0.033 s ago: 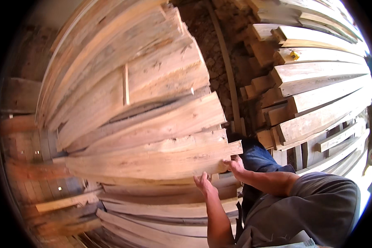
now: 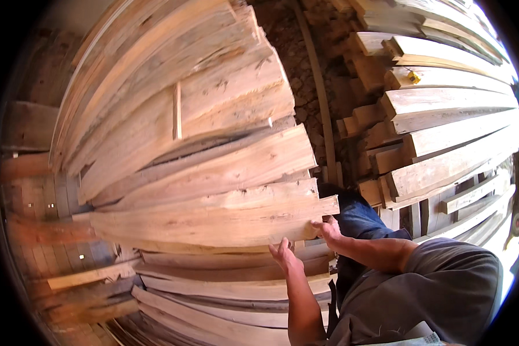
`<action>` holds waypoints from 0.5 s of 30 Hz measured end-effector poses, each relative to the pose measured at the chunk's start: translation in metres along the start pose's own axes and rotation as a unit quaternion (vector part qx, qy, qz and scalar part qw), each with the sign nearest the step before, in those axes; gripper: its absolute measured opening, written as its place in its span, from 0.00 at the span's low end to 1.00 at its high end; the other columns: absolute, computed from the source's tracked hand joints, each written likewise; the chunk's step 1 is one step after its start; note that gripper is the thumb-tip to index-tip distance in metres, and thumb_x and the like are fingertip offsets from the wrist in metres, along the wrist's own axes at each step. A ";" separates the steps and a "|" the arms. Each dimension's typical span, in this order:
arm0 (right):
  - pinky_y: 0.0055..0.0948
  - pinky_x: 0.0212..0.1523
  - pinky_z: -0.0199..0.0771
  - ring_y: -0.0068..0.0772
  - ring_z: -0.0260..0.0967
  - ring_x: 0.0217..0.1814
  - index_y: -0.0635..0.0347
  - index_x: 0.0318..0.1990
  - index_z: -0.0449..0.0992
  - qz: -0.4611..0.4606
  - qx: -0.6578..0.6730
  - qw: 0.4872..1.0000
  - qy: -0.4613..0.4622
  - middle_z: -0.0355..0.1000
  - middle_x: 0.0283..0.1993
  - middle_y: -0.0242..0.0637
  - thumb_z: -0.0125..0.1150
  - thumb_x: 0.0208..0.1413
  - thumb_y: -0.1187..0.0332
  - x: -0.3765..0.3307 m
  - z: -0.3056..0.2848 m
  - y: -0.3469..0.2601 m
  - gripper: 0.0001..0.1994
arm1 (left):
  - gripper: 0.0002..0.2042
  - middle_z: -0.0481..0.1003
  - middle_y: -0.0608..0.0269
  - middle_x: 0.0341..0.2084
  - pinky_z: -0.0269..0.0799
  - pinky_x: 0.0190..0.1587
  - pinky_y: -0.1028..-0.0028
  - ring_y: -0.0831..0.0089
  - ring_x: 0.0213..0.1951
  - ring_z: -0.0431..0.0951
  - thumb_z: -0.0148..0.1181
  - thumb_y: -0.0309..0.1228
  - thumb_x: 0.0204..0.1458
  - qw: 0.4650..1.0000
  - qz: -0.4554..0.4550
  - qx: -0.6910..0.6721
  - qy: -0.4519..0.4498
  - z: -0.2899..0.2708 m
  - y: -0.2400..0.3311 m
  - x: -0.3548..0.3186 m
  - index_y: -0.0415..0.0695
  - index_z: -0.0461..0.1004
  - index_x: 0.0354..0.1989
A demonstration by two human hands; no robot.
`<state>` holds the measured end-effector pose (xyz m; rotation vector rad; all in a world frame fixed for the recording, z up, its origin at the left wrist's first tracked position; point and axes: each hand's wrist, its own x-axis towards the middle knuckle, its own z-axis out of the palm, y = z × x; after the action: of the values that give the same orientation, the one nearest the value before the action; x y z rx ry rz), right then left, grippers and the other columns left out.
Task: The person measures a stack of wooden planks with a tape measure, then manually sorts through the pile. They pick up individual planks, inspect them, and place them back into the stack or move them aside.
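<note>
A long, pale, rough-sawn plank (image 2: 213, 222) lies on a pile of similar planks, its near end pointing at me. My left hand (image 2: 285, 256) grips its lower edge close to that end, fingers curled up against the wood. At the end corner itself, my right hand (image 2: 327, 229) holds the plank, with the forearm coming in from the right. Both hands are on the same board, a hand's width apart.
The big pile of planks (image 2: 184, 115) fans out across the left and middle. A second stack of thick boards (image 2: 444, 115) fills the right, with a small yellow object (image 2: 412, 76) on it. A strip of stony ground (image 2: 305, 69) runs between them. More boards (image 2: 225, 311) lie below.
</note>
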<state>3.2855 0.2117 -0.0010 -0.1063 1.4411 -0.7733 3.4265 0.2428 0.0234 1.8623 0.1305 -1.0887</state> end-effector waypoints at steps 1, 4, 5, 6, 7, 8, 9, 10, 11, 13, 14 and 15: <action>0.36 0.45 0.71 0.37 0.71 0.48 0.65 0.52 0.68 0.023 -0.012 1.000 -0.004 0.74 0.47 0.40 0.68 0.48 0.67 -0.013 0.003 -0.011 0.25 | 0.43 0.66 0.52 0.54 0.64 0.53 0.62 0.61 0.48 0.71 0.59 0.28 0.50 0.999 -0.012 -0.023 0.018 0.001 0.002 -0.005 0.42 0.39 0.71; 0.37 0.41 0.71 0.37 0.71 0.43 0.63 0.49 0.72 0.052 -0.055 0.997 0.008 0.75 0.43 0.38 0.66 0.49 0.64 -0.005 -0.009 0.019 0.21 | 0.37 0.67 0.51 0.53 0.66 0.52 0.63 0.61 0.49 0.71 0.61 0.29 0.50 0.990 -0.058 -0.127 -0.023 -0.016 -0.024 0.001 0.40 0.48 0.68; 0.37 0.40 0.70 0.36 0.71 0.42 0.62 0.48 0.73 0.054 -0.052 0.997 0.014 0.75 0.42 0.38 0.66 0.49 0.64 0.003 -0.015 0.037 0.20 | 0.35 0.68 0.52 0.51 0.66 0.52 0.64 0.60 0.48 0.71 0.62 0.30 0.51 0.977 -0.073 -0.186 -0.075 -0.022 -0.040 0.010 0.39 0.52 0.66; 0.36 0.39 0.70 0.36 0.71 0.41 0.61 0.47 0.74 0.056 -0.051 0.997 0.020 0.75 0.41 0.38 0.66 0.49 0.64 0.011 -0.018 0.054 0.18 | 0.32 0.70 0.52 0.50 0.67 0.52 0.64 0.60 0.47 0.72 0.63 0.31 0.51 0.958 -0.084 -0.244 -0.128 -0.026 -0.057 0.016 0.38 0.56 0.64; 0.36 0.36 0.68 0.35 0.71 0.40 0.60 0.47 0.74 0.060 -0.071 0.995 -0.043 0.74 0.43 0.39 0.64 0.49 0.66 -0.021 -0.009 0.041 0.17 | 0.27 0.71 0.53 0.49 0.67 0.52 0.62 0.59 0.48 0.72 0.60 0.35 0.54 0.950 -0.098 -0.266 -0.127 -0.043 -0.080 0.024 0.37 0.61 0.60; 0.35 0.34 0.67 0.35 0.70 0.40 0.58 0.44 0.75 0.073 -0.065 0.991 -0.092 0.74 0.42 0.38 0.64 0.49 0.66 -0.018 -0.020 0.056 0.15 | 0.24 0.72 0.53 0.48 0.68 0.52 0.59 0.58 0.49 0.72 0.57 0.39 0.56 0.943 -0.109 -0.275 -0.150 -0.041 -0.090 0.025 0.36 0.65 0.57; 0.34 0.33 0.67 0.34 0.70 0.39 0.59 0.43 0.75 0.090 -0.071 0.990 -0.083 0.74 0.41 0.38 0.64 0.49 0.67 -0.023 -0.026 0.069 0.14 | 0.24 0.72 0.54 0.49 0.69 0.52 0.59 0.58 0.49 0.72 0.58 0.39 0.56 0.949 -0.108 -0.268 -0.125 -0.040 -0.094 0.018 0.36 0.65 0.57; 0.32 0.31 0.67 0.33 0.69 0.39 0.59 0.43 0.75 0.105 -0.074 0.989 -0.070 0.74 0.40 0.37 0.63 0.49 0.67 -0.026 -0.033 0.082 0.13 | 0.25 0.72 0.54 0.49 0.69 0.52 0.58 0.57 0.49 0.73 0.58 0.39 0.56 0.954 -0.109 -0.258 -0.103 -0.040 -0.092 0.008 0.37 0.64 0.57; 0.31 0.30 0.67 0.33 0.69 0.36 0.60 0.42 0.74 0.134 -0.075 0.983 -0.101 0.74 0.38 0.37 0.63 0.49 0.68 -0.027 -0.041 0.093 0.13 | 0.24 0.72 0.54 0.49 0.70 0.51 0.58 0.57 0.49 0.73 0.58 0.37 0.56 0.960 -0.124 -0.243 -0.062 -0.038 -0.078 -0.008 0.37 0.65 0.57; 0.30 0.30 0.69 0.33 0.70 0.31 0.62 0.40 0.74 0.183 -0.206 0.938 -0.209 0.74 0.34 0.38 0.61 0.52 0.68 -0.038 -0.063 0.113 0.10 | 0.24 0.73 0.52 0.46 0.73 0.46 0.59 0.57 0.45 0.75 0.62 0.36 0.53 0.963 -0.118 -0.238 -0.033 -0.067 -0.086 -0.009 0.36 0.67 0.55; 0.29 0.30 0.71 0.34 0.71 0.28 0.62 0.38 0.75 0.194 -0.326 0.883 -0.276 0.74 0.33 0.39 0.59 0.54 0.67 -0.044 -0.071 0.114 0.08 | 0.24 0.74 0.51 0.44 0.75 0.44 0.60 0.57 0.42 0.76 0.64 0.36 0.51 0.965 -0.117 -0.233 -0.025 -0.083 -0.095 -0.009 0.35 0.69 0.54; 0.30 0.30 0.72 0.34 0.71 0.28 0.63 0.37 0.75 0.223 -0.326 0.864 -0.313 0.74 0.32 0.38 0.60 0.54 0.68 -0.060 -0.069 0.102 0.08 | 0.23 0.73 0.50 0.45 0.75 0.44 0.60 0.57 0.43 0.76 0.63 0.35 0.52 0.958 -0.098 -0.261 -0.064 -0.104 -0.109 -0.004 0.35 0.69 0.53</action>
<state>3.2681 0.3468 -0.0137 -0.4795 0.9762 0.1661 3.4347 0.3837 -0.0301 1.3210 0.4884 -1.1706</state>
